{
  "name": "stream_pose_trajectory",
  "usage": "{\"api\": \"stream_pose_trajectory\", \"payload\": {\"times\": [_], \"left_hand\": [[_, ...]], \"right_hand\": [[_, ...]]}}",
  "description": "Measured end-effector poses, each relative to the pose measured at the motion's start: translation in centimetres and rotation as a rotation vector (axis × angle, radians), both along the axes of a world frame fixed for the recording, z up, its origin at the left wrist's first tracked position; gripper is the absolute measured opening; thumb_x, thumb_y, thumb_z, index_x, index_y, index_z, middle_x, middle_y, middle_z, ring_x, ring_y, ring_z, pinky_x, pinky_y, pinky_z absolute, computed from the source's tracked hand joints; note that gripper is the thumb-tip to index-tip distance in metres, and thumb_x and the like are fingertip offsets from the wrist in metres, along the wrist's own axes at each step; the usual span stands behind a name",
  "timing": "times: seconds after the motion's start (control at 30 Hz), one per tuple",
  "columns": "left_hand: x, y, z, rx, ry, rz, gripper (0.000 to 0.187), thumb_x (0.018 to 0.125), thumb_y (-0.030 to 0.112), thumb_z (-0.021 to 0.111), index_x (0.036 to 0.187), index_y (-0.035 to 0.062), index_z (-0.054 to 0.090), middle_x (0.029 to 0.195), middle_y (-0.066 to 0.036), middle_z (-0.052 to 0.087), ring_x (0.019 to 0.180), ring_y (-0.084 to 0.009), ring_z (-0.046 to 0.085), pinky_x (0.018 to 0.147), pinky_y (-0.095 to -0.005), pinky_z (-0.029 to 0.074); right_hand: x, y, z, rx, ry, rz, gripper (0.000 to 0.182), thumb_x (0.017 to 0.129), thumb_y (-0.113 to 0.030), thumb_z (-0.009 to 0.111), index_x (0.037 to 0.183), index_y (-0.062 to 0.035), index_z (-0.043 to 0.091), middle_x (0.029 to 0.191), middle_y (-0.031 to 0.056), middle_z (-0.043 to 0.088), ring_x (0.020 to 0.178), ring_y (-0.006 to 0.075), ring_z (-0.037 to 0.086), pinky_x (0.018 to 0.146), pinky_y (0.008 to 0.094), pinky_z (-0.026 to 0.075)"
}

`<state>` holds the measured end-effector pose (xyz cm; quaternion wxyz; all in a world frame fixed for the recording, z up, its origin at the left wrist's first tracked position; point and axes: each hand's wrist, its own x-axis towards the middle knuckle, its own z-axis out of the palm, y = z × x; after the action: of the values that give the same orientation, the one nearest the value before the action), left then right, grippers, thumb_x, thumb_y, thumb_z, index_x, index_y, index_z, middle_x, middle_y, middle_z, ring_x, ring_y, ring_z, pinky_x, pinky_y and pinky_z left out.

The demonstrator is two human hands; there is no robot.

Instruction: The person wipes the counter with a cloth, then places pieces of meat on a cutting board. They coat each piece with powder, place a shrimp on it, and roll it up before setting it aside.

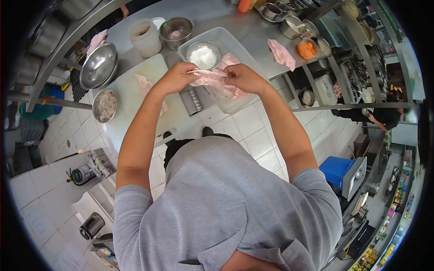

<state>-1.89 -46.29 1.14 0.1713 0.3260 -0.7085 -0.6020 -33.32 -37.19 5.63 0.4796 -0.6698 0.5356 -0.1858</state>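
Currently mid-spread: left hand point(175, 77) and right hand point(244, 77) both pinch one raw meat slice point(209, 80), stretched between them above the clear tray point(235, 44) at the counter's near edge; next move probably needs an even, gentle pull, no tearing.

Steel bowls point(98, 66), a white tub point(145, 38) and a blue bin point(335, 169) nearby

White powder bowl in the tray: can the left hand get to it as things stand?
Probably not at once. The bowl of white powder lies just beyond the left hand with nothing between, but that hand, with the right hand, holds a raw meat strip.
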Motion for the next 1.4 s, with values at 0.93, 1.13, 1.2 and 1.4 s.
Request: {"api": "stream_pose_trajectory", "payload": {"times": [0.93, 1.13, 1.2, 1.4], "left_hand": [[20.4, 1.5, 2.7, 0.149, 0.277, -0.062, 0.032, 0.103, 0.013, 0.082, 0.133, 0.0006, 0.079, 0.118, -0.006, 0.082, 0.110, -0.0156, 0.073, 0.102, -0.0371, 0.058], [22.5, -0.7, -5.4, 0.545, 0.413, -0.305, 0.024, 0.107, 0.009, 0.079, 0.130, 0.0015, 0.078, 0.123, -0.001, 0.079, 0.112, -0.0122, 0.074, 0.103, -0.0319, 0.057], [23.3, -0.4, -5.2, 0.575, 0.372, -0.274, 0.023, 0.108, 0.008, 0.079, 0.130, 0.0008, 0.078, 0.121, -0.001, 0.079, 0.109, -0.0106, 0.073, 0.099, -0.0307, 0.058], [24.3, -1.9, -5.3, 0.537, 0.288, -0.143, 0.019, 0.108, 0.008, 0.080, 0.127, 0.0048, 0.078, 0.111, -0.001, 0.078, 0.099, -0.0109, 0.072, 0.093, -0.0320, 0.060]], "right_hand": [[29.2, 1.9, 2.6, 0.341, -0.267, -0.325, 0.036, 0.106, -0.025, 0.074, 0.110, 0.0099, 0.082, 0.094, 0.0152, 0.082, 0.081, 0.0230, 0.082, 0.074, 0.0379, 0.066], [29.3, 2.3, 6.7, 0.163, -0.017, -0.257, 0.032, 0.106, -0.022, 0.071, 0.113, 0.0075, 0.082, 0.092, 0.0150, 0.082, 0.081, 0.0214, 0.080, 0.075, 0.0381, 0.063], [29.2, 3.1, 6.8, 0.156, 0.014, -0.270, 0.031, 0.106, -0.020, 0.070, 0.114, 0.0076, 0.082, 0.092, 0.0148, 0.082, 0.080, 0.0213, 0.079, 0.074, 0.0380, 0.061], [29.3, 6.8, 1.2, 0.165, -0.082, -0.541, 0.030, 0.109, -0.017, 0.070, 0.121, 0.0082, 0.080, 0.091, 0.0157, 0.082, 0.079, 0.0201, 0.079, 0.074, 0.0386, 0.060]]}}
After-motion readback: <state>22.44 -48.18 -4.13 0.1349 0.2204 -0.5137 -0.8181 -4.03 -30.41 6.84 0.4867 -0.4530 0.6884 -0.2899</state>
